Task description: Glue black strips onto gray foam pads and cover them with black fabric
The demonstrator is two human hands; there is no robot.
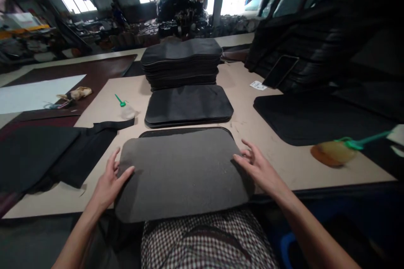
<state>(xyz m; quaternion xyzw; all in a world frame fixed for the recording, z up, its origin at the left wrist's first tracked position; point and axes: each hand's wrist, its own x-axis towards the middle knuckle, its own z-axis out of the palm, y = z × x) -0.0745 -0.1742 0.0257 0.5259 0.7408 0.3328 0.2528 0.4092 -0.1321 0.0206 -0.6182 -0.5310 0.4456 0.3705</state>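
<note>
Sheet [186,176], grey, one: held by its side edges between left hand [110,183] and right hand [258,169], fingers loosely curled, thumbs on top. Pads [189,103], black: stacked beyond the fingertips.

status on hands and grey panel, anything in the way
Left hand and right hand at opposite sides of grey panel. Panel overhangs front edge of table. Nothing blocking on top.
</note>
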